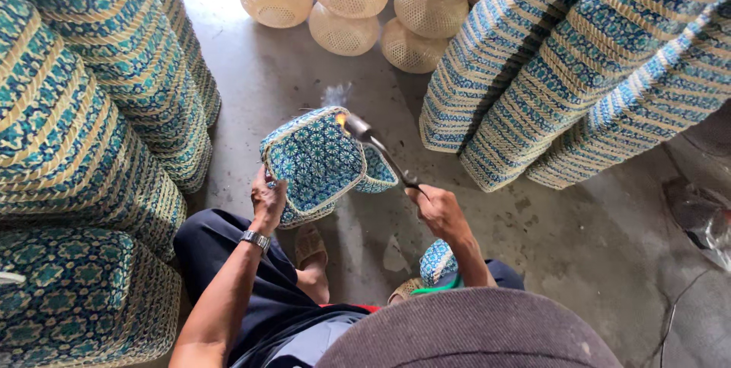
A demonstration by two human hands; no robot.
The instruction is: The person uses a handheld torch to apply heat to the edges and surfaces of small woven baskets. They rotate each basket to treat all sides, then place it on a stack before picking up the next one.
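My left hand (267, 199) grips the lower edge of a blue and teal woven basket (316, 161), tilted with its patterned base facing me. My right hand (439, 211) holds the handle of a metal torch (378, 150). Its nozzle points at the basket's upper rim, where a small flame (342, 120) burns and a wisp of smoke (335, 95) rises. A watch is on my left wrist. I am seated on the floor, with sandalled feet below the basket.
Tall stacks of matching woven baskets lean at the left (84, 132) and at the right (579, 63). Several pale natural woven round baskets (358, 3) sit at the far end. Another small blue woven piece (438, 261) lies by my right knee on the concrete floor (579, 238).
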